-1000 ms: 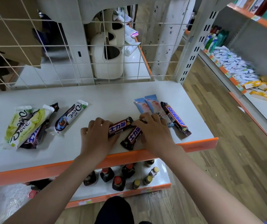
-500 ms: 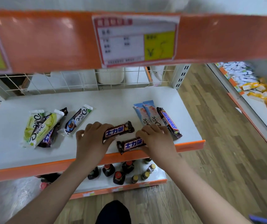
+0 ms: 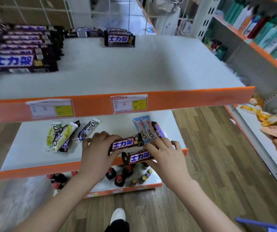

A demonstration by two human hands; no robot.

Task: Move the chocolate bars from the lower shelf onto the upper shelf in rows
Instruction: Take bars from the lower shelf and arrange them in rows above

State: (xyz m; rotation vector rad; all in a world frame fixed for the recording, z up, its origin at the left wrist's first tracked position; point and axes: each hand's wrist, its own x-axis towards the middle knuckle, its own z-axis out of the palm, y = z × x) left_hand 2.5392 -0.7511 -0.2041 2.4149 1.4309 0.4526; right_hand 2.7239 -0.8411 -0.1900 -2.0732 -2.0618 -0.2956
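Chocolate bars: one [image 3: 126, 144] in the left hand [image 3: 99, 148], one [image 3: 139, 157] in the right hand [image 3: 165, 153], each grip grasping an end, long axes crosswise, over the lower shelf's [image 3: 33, 171] front; the upper shelf [image 3: 151, 67] lies ahead, above.

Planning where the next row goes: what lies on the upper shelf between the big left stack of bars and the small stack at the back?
Bare white upper shelf in the head view.

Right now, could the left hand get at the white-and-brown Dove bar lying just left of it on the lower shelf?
Probably not without letting go: the left hand already grips a brown Snickers bar, though the Dove bar lies uncovered close beside it.
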